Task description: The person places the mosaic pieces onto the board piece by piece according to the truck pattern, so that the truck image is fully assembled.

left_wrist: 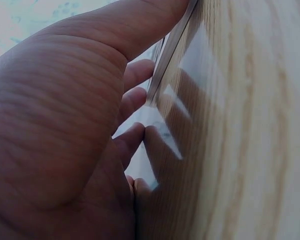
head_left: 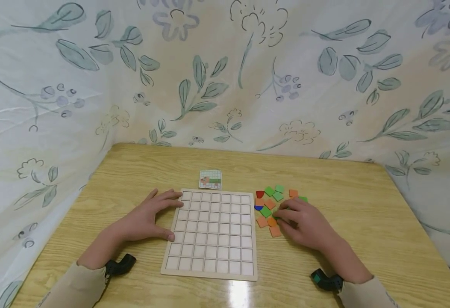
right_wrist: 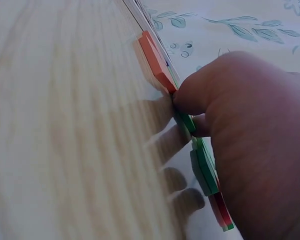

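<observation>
A pale wooden grid board (head_left: 212, 276) lies flat on the table. My left hand (head_left: 142, 220) spreads along its left side, with the thumb and fingertips touching the rim; the left wrist view shows the same hand (left_wrist: 65, 120) low over the wood. At the board's right, my right hand (head_left: 305, 222) reaches into a loose group of small coloured tiles. Its thumb and forefinger pinch a green tile (right_wrist: 186, 121), seen edge-on in the right wrist view. Close to it lie an orange tile (right_wrist: 157, 62) and another green tile (right_wrist: 205, 167). The right palm hides some tiles.
Behind the board lies a small picture card (head_left: 210, 179) with a coloured grid pattern. Among the loose tiles are a red rounded piece (head_left: 260, 194), an orange round piece (head_left: 272, 222) and several green and orange squares. A flower-patterned cloth (head_left: 225, 85) hangs behind the wooden table (head_left: 363, 205).
</observation>
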`<state>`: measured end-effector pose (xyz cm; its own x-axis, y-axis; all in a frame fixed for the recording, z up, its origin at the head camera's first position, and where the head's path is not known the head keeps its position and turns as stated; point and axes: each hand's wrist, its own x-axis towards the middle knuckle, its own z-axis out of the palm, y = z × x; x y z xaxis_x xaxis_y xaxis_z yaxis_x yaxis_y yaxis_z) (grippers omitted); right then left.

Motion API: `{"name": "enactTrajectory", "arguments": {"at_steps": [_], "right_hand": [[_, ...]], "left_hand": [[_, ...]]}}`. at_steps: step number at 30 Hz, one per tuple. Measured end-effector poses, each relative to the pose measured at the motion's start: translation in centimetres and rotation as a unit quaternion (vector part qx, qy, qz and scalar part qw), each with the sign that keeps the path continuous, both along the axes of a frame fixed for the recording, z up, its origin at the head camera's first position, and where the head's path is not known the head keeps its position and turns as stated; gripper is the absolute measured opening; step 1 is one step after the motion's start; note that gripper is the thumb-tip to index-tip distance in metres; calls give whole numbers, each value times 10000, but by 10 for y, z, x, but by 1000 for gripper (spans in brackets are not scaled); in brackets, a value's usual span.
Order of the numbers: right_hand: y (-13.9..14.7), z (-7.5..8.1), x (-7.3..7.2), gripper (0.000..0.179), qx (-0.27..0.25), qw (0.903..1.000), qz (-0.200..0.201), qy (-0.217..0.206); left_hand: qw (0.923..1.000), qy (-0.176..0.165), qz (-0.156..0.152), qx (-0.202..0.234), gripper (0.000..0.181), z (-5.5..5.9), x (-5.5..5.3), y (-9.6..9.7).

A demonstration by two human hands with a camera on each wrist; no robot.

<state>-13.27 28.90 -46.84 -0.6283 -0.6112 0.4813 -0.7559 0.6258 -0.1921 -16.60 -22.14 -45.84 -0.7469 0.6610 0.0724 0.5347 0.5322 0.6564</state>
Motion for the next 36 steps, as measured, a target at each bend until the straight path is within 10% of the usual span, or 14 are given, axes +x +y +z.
{"name": "enactTrajectory", "arguments": {"at_steps": [15, 36], "right_hand": [[-13, -2, 7, 33, -906, 9954, -132, -269], [-81, 2, 20, 25, -766, 9946, 667, -211]], "left_hand": [[10000, 49, -4, -6, 92, -2, -3, 1], [9999, 134, 95, -25, 100, -1, -1, 1]]}}
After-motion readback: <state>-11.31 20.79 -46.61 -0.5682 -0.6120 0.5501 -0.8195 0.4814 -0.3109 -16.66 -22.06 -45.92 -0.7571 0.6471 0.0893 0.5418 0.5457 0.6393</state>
